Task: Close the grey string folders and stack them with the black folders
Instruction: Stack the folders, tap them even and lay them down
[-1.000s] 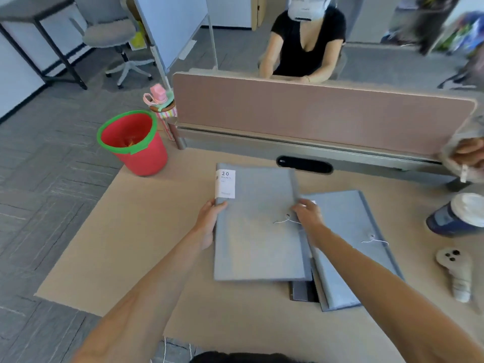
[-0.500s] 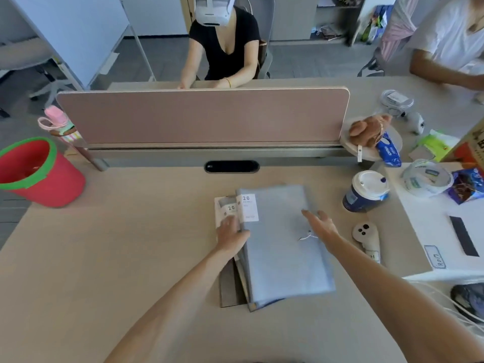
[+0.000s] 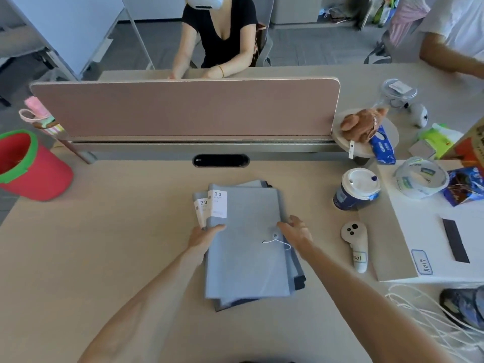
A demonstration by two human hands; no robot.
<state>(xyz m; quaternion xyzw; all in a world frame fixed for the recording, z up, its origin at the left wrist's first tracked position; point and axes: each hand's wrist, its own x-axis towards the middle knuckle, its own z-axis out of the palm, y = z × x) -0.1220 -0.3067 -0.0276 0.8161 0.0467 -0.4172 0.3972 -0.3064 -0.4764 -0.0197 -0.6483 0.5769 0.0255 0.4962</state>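
One head-worn wide-angle view looks forward and steeply down from close above the surface [image 3: 78, 258], facing the divider [image 3: 183, 108] at its far edge. Both forearms enter from the bottom edge. The edges bend, perhaps from lens distortion; no second view overlaps it.

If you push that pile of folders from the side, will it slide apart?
Probably a little. The top grey folder already sits askew on the grey and black folders beneath, whose edges poke out, so the covers seem to slide easily. It lies flat, so it looks fairly stiff. The left hand and right hand at either side should steady it.
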